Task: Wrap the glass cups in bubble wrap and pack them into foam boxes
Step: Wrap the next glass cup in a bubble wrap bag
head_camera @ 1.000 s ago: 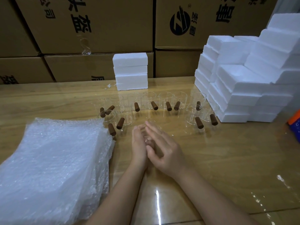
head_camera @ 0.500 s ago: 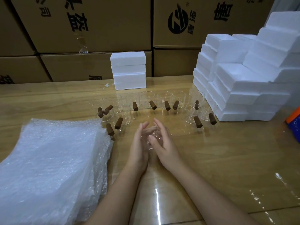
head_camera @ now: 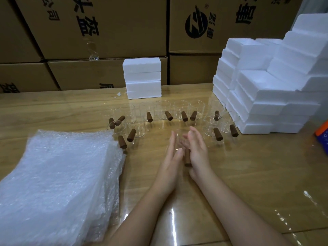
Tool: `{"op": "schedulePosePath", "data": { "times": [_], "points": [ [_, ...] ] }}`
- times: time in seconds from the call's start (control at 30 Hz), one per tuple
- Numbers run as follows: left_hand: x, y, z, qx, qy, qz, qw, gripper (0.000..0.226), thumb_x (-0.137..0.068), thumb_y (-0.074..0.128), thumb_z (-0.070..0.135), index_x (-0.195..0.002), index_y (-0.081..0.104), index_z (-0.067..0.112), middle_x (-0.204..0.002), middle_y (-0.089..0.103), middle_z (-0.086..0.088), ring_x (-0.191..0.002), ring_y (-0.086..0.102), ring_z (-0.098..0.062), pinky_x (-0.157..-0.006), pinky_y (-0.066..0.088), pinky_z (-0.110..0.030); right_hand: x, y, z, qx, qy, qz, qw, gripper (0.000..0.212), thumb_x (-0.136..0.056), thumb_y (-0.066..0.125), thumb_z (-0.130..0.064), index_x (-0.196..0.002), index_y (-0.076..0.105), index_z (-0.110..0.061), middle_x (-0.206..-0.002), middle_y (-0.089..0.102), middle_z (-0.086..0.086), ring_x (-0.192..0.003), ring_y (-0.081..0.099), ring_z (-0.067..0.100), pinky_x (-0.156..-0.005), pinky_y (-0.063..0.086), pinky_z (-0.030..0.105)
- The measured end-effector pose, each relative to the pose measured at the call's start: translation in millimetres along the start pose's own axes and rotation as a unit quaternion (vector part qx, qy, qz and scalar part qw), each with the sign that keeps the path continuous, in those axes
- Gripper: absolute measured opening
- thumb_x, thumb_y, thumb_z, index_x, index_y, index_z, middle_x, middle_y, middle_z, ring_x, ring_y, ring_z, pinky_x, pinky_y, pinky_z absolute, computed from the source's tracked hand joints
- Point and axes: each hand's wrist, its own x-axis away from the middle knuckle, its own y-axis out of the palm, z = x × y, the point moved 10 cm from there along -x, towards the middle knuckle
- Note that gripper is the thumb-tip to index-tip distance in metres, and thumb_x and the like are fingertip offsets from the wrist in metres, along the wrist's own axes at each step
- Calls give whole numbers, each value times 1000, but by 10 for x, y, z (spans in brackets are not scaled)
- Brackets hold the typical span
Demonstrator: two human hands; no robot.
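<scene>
A wooden-handled glass cup (head_camera: pixel 187 158) sat between the left hand (head_camera: pixel 171 157) and right hand (head_camera: pixel 197 150), each grip flat and straight-fingered, low at the bench (head_camera: pixel 248 174); uncurled palms on slick glass risked a slip into the neighbouring cups (head_camera: pixel 218 139)

Clear glass cups (head_camera: pixel 162 110) with brown wooden handles (head_camera: pixel 168 115); white foam boxes (head_camera: pixel 262 96); translucent white bubble-textured wrap sheets (head_camera: pixel 56 183); glossy tan wood-grain surface (head_camera: pixel 248 174); brown cardboard cartons (head_camera: pixel 115 23) printed black.
</scene>
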Motion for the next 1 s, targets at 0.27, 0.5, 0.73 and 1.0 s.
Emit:
{"op": "schedulePosePath", "data": {
  "times": [0.27, 0.5, 0.73, 1.0],
  "points": [
    [-21, -58, -29, -13, 5, 21, 1000, 70, -91, 31, 49, -151, 10, 20, -153, 12, 18, -133, 11, 22, -104, 13, 0, 83, 157, -228, 23, -50, -43, 998, 42, -78, 57, -45, -119, 54, -36, -127, 56, 7, -100, 65, 13, -88, 51, 24],
    [-95, -271, -81, 83, 1, 93, 992, 90, -72, 43, 63, -147, 28, 15, -134, 47, 16, -118, 46, 15, -93, 38, -7, 217, 358, -148, 154, -93, -117, 977, 36, -82, 54, -56, -117, 47, -62, -126, 58, -3, -117, 56, 12, -98, 46, 32],
    [-39, -342, -13, 76, 16, 117, 990, 79, -77, 43, 56, -143, 17, 22, -125, 38, 35, -103, 39, 34, -80, 33, 6, 197, 373, -64, 173, -86, -111, 975, 30, -92, 56, -37, -116, 47, -52, -112, 64, 8, -98, 61, 15, -85, 49, 26],
    [35, -65, 156, -52, 53, 30, 997, 97, -73, 36, 85, -145, 1, 32, -157, 0, 16, -141, 2, 10, -109, 10, -6, 50, 138, -86, 89, -32, -12, 995, 32, -96, 52, -29, -128, 51, -25, -108, 61, 5, -95, 62, 17, -92, 49, 35]
  ]
}}
